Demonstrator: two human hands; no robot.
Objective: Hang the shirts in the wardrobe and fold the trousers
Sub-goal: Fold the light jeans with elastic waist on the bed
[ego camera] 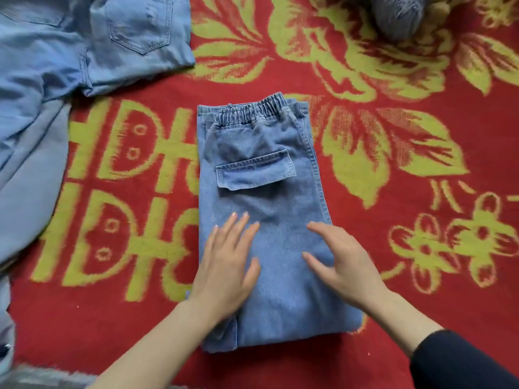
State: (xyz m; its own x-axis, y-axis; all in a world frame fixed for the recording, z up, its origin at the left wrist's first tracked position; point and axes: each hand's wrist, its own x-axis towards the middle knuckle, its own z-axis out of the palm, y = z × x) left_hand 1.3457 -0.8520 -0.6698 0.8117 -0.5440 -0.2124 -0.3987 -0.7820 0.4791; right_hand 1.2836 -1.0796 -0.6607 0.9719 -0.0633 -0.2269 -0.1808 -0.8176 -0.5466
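Head view. Folded trousers (252, 141) lie centred on the red-and-yellow blanket (393, 169), elastic waistband away from the person, flap pocket up. Left hand (227, 265) lies flat on the denim, fingers straight, gripping nothing. Right hand (345, 265) is spread over the right half; blurred, so contact cannot be told. Hands apart. Second jeans (134, 37) lie upper left, well apart.

Risk (judgement): the stack looks thick and the near hems uneven. A sideways smoothing sweep could shear the layers and spring the fold open.
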